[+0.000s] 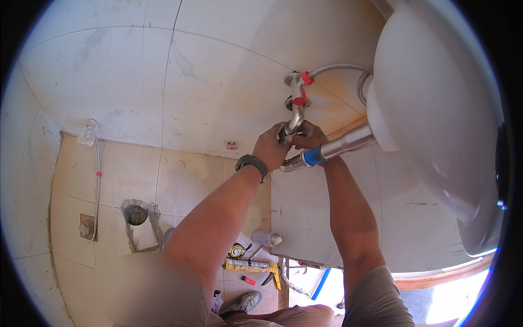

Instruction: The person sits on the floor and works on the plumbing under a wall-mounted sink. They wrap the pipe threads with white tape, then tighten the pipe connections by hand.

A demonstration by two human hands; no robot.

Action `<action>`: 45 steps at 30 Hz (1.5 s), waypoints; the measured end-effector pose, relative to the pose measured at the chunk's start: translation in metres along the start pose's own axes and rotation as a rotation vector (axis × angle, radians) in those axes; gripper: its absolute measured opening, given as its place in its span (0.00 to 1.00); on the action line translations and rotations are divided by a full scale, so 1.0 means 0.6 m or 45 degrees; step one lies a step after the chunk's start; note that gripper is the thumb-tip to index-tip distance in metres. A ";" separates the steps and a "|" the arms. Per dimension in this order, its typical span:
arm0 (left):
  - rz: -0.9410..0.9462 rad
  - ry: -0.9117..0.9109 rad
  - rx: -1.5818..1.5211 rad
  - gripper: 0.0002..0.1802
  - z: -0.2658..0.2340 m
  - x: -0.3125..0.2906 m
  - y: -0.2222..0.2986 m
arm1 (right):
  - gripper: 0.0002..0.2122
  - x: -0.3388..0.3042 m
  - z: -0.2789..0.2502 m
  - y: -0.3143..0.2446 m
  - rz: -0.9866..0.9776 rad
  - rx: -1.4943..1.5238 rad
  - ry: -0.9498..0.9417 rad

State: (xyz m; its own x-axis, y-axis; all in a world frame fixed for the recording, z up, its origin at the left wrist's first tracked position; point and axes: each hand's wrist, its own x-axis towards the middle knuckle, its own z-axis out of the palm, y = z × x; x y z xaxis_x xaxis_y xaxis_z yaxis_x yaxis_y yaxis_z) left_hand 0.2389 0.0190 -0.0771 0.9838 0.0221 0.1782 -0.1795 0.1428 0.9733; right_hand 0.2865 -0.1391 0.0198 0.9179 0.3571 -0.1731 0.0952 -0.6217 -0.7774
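Note:
My left hand, with a dark watch on its wrist, is closed around the lower end of a chrome bent drain pipe coming out of the wall. My right hand is closed on the same joint from the other side, its fingertips meeting the left ones. The fitting between the fingers is mostly hidden. Just below the hands runs a chrome tailpiece with a blue band, which reaches up to the white washbasin. Its curved lower end lies beside my left wrist.
An angle valve with red parts and a braided hose sits above the hands. On the floor lie a yellow caulking gun, a tape measure and a spray can. A floor hole and another hose are at left.

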 end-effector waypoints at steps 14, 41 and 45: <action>-0.449 -0.053 -0.648 0.23 -0.002 0.015 0.011 | 0.25 0.003 0.082 0.044 -0.229 -0.504 0.662; -0.096 -0.005 0.074 0.19 0.012 0.019 -0.006 | 0.26 -0.010 0.025 0.041 -0.184 0.176 0.112; -0.203 -0.006 -0.048 0.21 0.014 0.023 0.001 | 0.25 -0.004 0.055 0.051 -0.237 -0.066 0.394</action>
State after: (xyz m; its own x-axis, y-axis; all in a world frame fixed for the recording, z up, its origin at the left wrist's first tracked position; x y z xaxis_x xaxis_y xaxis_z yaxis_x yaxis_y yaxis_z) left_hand 0.2521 0.0112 -0.0728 0.9997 -0.0082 0.0225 -0.0206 0.1814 0.9832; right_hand 0.2743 -0.1358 -0.0234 0.9553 0.2445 0.1663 0.2841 -0.6033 -0.7452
